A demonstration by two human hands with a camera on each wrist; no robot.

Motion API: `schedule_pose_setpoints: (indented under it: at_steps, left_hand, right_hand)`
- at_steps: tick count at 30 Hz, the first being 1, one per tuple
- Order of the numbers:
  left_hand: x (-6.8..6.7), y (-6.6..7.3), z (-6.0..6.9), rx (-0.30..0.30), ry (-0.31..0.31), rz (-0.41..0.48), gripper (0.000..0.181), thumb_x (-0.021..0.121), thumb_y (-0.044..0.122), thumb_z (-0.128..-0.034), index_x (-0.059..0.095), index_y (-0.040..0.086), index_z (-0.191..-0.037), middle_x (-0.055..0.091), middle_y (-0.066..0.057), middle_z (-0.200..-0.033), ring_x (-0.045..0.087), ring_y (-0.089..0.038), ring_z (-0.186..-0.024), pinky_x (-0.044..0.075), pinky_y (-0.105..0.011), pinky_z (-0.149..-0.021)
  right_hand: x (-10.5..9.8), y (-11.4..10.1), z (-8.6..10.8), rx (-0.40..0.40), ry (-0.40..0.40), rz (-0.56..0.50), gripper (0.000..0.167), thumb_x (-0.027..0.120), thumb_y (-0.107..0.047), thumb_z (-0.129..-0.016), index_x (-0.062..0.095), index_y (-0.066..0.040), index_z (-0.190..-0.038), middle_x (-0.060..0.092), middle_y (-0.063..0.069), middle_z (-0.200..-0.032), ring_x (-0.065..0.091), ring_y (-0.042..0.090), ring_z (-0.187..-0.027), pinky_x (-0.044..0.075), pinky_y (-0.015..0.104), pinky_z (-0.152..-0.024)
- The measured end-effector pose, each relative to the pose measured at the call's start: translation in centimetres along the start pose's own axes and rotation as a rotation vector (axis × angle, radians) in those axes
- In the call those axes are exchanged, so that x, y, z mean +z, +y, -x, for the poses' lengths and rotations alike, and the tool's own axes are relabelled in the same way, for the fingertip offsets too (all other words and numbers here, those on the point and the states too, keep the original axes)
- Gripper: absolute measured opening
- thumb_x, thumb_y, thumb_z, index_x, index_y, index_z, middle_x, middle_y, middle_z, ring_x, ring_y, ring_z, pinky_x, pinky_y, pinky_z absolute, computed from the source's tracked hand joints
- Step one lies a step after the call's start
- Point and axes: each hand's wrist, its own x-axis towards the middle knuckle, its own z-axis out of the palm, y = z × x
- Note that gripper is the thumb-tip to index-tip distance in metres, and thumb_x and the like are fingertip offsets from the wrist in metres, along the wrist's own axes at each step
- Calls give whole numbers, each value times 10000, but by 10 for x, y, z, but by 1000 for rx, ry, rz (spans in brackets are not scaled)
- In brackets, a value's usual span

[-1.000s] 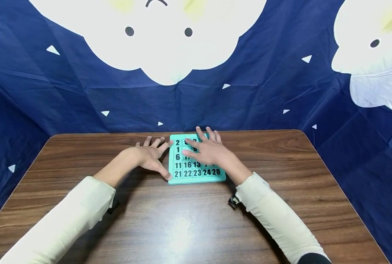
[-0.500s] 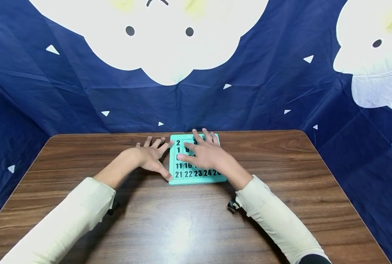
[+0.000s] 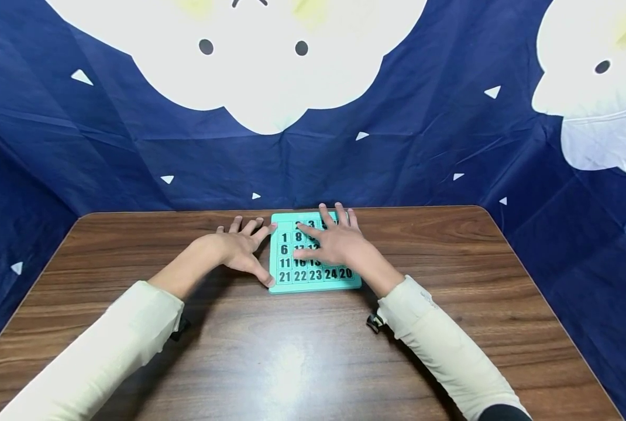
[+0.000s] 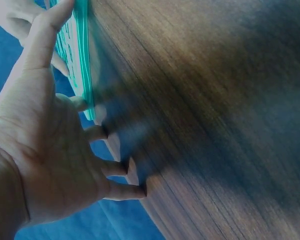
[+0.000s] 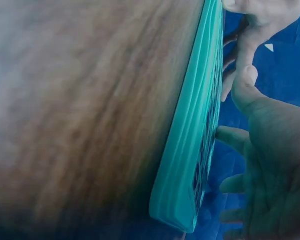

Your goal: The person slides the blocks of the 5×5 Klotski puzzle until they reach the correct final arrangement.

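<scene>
A turquoise number slide puzzle [image 3: 313,287] lies flat at the table's far edge, with black numbers on its tiles. My left hand [image 3: 237,252] rests along its left side, fingers spread; the thumb touches the lower left corner and the index finger the upper left edge. Over the board, my right hand [image 3: 339,242] is spread, its index fingertip at the 2 tile in the top row. The top left cell shows no tile. That hand hides much of the upper right numbers. In the right wrist view, the puzzle's side wall [image 5: 182,165] stands beside the fingers.
The brown wooden table [image 3: 229,362] extends in front and to both sides. Behind it hangs a dark blue cloth [image 3: 134,158] with white cloud shapes. Dark devices [image 3: 374,322] sit under both wrists.
My right index finger has slid the 8 tile down a row, then the 2 tile right, out of the top left cell. The left hand has stayed in place.
</scene>
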Motion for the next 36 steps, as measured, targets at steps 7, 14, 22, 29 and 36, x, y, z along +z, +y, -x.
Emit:
schedule_pose_setpoints:
  at_steps: [7, 14, 22, 29, 36]
  left_hand:
    - [-1, -1, 0, -1, 1, 4, 1487, 818, 883, -789, -65, 309, -1838, -104, -201, -1910, -147, -619, -1716, 26, -905, -1294]
    - [0, -2, -2, -2, -2, 4, 1481, 817, 880, -790, -56, 305, -1839, -104, -206, -1909, -146, -621, -1716, 28, -910, -1290]
    - [0, 0, -2, -4, -3, -7, 1478, 815, 881, -791, -59, 311, -1839, -113, -191, -1911, -152, -603, -1723, 24, -899, -1301]
    - [1, -1, 0, 8, 11, 22, 1505, 839, 872, -775, -75, 320, -1836, -121, -190, -1911, -178, -611, -1713, 12, -915, -1282]
    - [2, -2, 1, 14, 12, 28, 1506, 837, 875, -774, -83, 331, -1834, -125, -186, -1911, -182, -613, -1711, 7, -916, -1281]
  right_hand:
    - [4, -14, 14, -94, -24, -21, 849, 392, -906, -1033, 209, -539, -1777, -80, 101, -1923, -99, 498, -1770, -8, 712, -1419]
    - [1, -28, 8, -22, -23, 7, 870, 359, -951, -1005, 241, -551, -1768, -69, 79, -1927, -98, 481, -1776, -9, 705, -1421]
    - [-2, -13, 6, -22, 27, -55, 875, 381, -926, -1025, 238, -513, -1782, -87, 93, -1922, -121, 479, -1772, -39, 701, -1420]
    - [-2, 29, 42, -23, 75, -91, 852, 492, -866, -1037, 371, -442, -1766, -31, 148, -1921, -96, 513, -1766, -39, 723, -1410]
    - [6, 54, 55, -20, 72, -110, 824, 510, -841, -1047, 417, -427, -1752, -17, 166, -1919, -60, 537, -1762, -25, 743, -1400]
